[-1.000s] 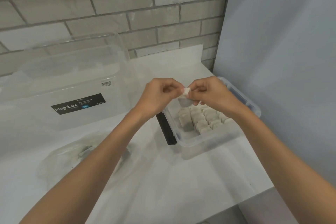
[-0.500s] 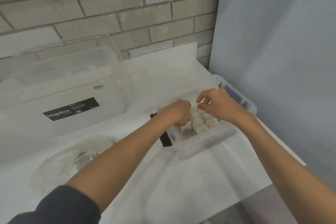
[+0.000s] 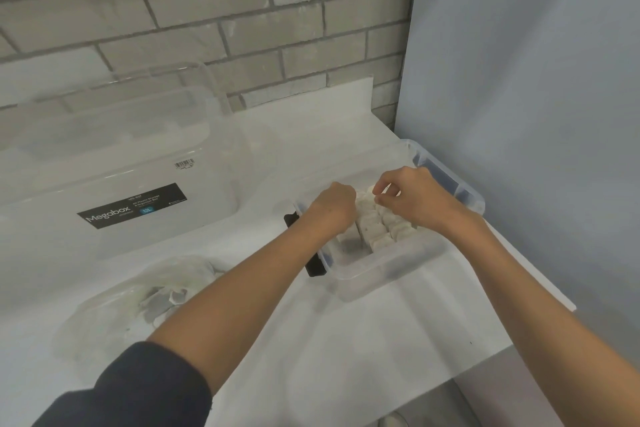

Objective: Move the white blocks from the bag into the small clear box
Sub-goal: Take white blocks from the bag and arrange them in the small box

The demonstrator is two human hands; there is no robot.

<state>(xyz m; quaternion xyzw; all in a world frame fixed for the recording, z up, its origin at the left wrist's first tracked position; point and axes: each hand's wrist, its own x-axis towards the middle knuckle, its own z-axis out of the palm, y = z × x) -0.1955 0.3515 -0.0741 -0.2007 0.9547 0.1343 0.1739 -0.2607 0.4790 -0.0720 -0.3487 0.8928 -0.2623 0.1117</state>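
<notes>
The small clear box [image 3: 363, 276] stands at the table's right, with rows of white blocks [image 3: 375, 230] packed upright inside. My left hand [image 3: 334, 208] is curled down into the box on the left of the rows; its fingertips are hidden. My right hand [image 3: 414, 201] reaches in from the right and pinches a white block [image 3: 371, 189] at the far end of the rows. The clear plastic bag [image 3: 131, 308] lies crumpled at the left front, with a few white blocks showing through it, partly behind my left forearm.
A big clear storage box [image 3: 121, 163] with a black Megabox label sits at the left against the brick wall. A black piece [image 3: 314, 265] lies against the small box's left side. A blue-grey panel closes off the right. The table edge runs close behind the small box's right corner.
Both hands have come down from above the box, where they held one white block between them, into the box among the rows.
</notes>
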